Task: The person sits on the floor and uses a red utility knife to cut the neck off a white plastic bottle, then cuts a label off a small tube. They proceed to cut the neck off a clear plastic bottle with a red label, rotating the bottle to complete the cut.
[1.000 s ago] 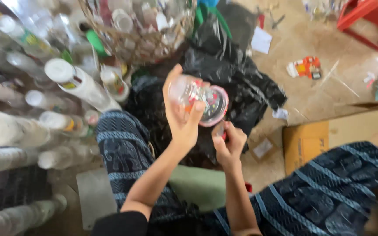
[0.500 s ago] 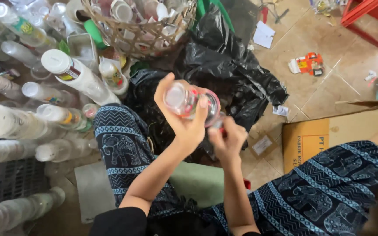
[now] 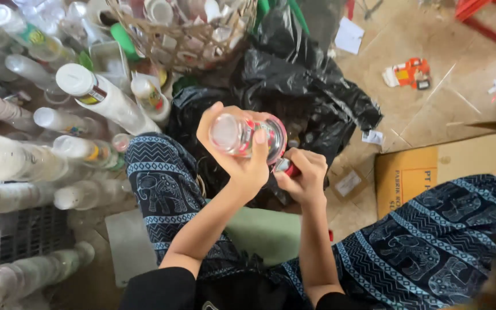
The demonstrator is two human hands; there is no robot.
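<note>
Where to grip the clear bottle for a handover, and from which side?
Grip the clear bottle around its mid-body, probably from the top-left, over the round end facing the camera. The left hand cups it from below; the right hand crowds the red-rimmed end with a red-handled tool.

A clear plastic bottle with a pink label (image 3: 247, 136) lies tilted, bottom up, wrapped by the left fingers (image 3: 259, 136).

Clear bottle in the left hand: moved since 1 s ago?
Yes. The clear bottle, in the left hand, has drifted left against the black plastic bag, off the folds and toward its left edge. The camera shifted too.
</note>
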